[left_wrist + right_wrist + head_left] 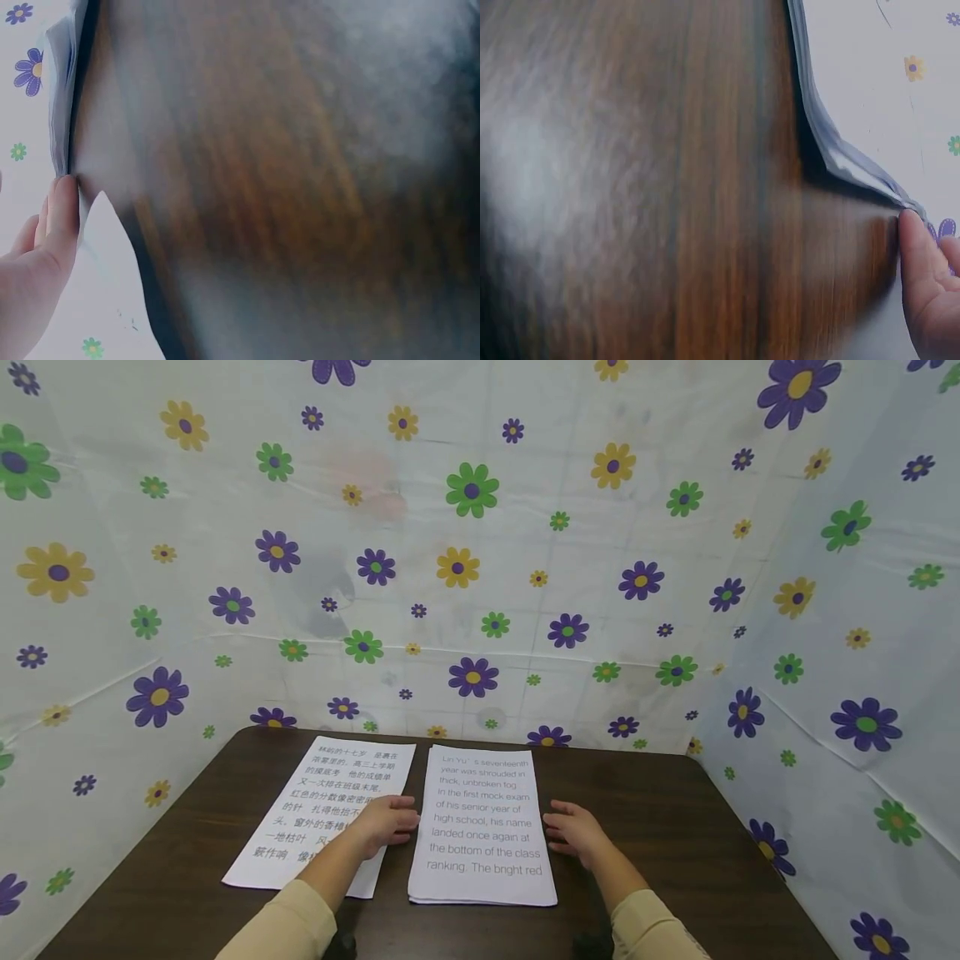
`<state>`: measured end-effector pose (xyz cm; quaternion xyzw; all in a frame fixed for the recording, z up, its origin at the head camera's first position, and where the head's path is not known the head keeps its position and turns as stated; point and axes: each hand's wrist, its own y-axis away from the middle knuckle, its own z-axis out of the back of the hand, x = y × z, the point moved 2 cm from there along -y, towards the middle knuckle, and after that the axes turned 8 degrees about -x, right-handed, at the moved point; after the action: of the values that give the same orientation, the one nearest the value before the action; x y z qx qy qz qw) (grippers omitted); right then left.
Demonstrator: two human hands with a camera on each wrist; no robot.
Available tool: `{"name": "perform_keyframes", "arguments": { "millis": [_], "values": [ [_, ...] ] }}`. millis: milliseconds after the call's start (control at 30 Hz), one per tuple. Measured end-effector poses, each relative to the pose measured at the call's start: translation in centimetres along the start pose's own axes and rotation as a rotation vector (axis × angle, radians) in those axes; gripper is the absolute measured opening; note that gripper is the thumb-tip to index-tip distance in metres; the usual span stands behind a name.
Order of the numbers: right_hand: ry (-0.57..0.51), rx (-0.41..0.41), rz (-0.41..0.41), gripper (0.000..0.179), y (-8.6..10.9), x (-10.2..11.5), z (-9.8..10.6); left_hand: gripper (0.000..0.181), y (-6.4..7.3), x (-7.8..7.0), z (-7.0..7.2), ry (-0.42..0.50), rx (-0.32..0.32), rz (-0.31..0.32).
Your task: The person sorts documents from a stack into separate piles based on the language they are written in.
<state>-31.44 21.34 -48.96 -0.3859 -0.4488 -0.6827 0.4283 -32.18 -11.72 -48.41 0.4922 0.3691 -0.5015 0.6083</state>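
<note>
A stack of printed paper [480,893] with large English text lies on the table. My left hand [386,825] is at its left side, fingers extended. In the left wrist view, the fingertips of that hand [45,251] touch the edge of the stack [62,105]. On the other side, my right hand [576,831] stands with relaxed fingers by the stack's right edge. A fingertip of the right hand [930,289] meets the stack's edge [815,112] in the right wrist view. Beneath my left hand and forearm lies paper with Chinese text [255,870], partly covered.
The dark wooden table [675,860] carries both lots of paper. A white flower-print sheet [420,510] hangs behind the table and along both sides. Dark objects [592,943] show partly near the sleeves at the bottom.
</note>
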Motion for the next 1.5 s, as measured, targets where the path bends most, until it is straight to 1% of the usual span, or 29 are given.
{"name": "perform_keyframes", "arguments": {
  "millis": [100,200,333,400,500,733,867,967,1100,1233,1500],
  "values": [
    [-0.012,-0.008,-0.026,0.055,0.0,-0.1,-0.3,0.055,-0.1,0.3,-0.1,0.015,0.003,0.022],
    [-0.005,-0.01,-0.027,0.055,0.0,-0.1,-0.6,0.055,-0.1,0.5,-0.3,0.039,0.004,0.045],
    [0.022,-0.013,-0.012,0.054,-0.1,-0.1,-1.0,0.053,-0.2,0.6,-0.5,0.054,-0.005,0.052],
    [0.034,-0.021,-0.007,0.053,-0.1,-0.1,-1.2,0.051,-0.2,0.6,-0.6,0.051,-0.02,0.048],
    [0.048,-0.028,0.01,0.051,-0.2,-0.2,-1.5,0.049,-0.3,0.7,-0.9,0.008,-0.057,0.029],
    [0.058,-0.066,0.04,0.048,-0.2,-0.5,-2.1,0.044,-0.3,0.7,-1.6,-0.14,-0.181,-0.052],
    [0.08,-0.103,0.053,0.046,-0.2,-0.6,-2.4,0.041,-0.3,0.8,-1.7,-0.191,-0.221,-0.068],
    [0.115,-0.133,0.058,0.046,-0.2,-0.6,-2.6,0.038,-0.3,0.9,-1.7,-0.208,-0.23,-0.074],
    [0.16,-0.163,0.068,0.044,-0.2,-0.5,-2.8,0.035,-0.3,0.9,-1.8,-0.193,-0.227,-0.078],
    [0.168,-0.18,0.07,0.043,-0.2,-0.5,-2.9,0.032,-0.4,0.8,-1.8,-0.172,-0.229,-0.071],
    [0.153,-0.192,0.06,0.043,-0.2,-0.5,-2.7,0.028,-0.5,0.6,-1.7,-0.138,-0.234,-0.102]
  ]
}}
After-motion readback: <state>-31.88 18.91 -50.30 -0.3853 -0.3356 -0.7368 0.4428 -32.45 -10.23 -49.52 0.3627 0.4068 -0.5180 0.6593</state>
